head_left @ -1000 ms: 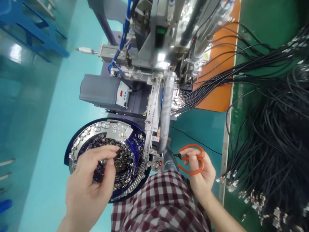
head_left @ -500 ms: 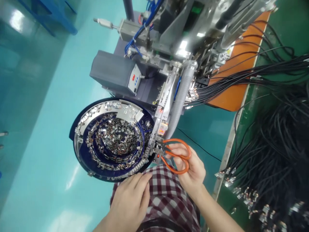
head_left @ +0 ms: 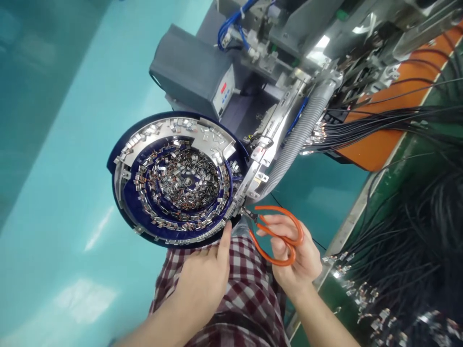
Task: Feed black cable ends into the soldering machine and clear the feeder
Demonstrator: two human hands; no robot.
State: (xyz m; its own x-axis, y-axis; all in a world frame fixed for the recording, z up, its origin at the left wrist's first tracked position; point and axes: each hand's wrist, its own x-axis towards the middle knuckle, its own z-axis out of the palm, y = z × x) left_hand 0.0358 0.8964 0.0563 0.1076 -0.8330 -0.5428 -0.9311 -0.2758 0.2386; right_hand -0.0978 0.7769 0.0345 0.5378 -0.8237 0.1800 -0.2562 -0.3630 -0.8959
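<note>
My right hand [head_left: 298, 255] holds scissors [head_left: 297, 231] by their orange loop handles. Their short metal blades touch or nearly touch the feed track [head_left: 249, 185] at the right side of a vibratory feeder bowl [head_left: 125, 212]. My left hand [head_left: 208, 274] stretches its index finger to the bowl's lower right rim, close to the blade tips; the other fingers are bent and partly hidden. It holds nothing that I can see. Small metal connector shells [head_left: 184, 180] are heaped in the blue bowl and lined up along its rim.
A grey control box [head_left: 191, 70] with a red display stands behind the bowl. A ribbed grey hose [head_left: 300, 140] runs beside the track to the machine. Black cables [head_left: 376, 127] cross an orange surface [head_left: 369, 149]; more cables with metal ends [head_left: 365, 294] lie at right.
The view has shifted, so the machine sits farther right and higher. My left index finger has stretched forward to the bowl's rim. The scissors stay in my right hand at the track.
</note>
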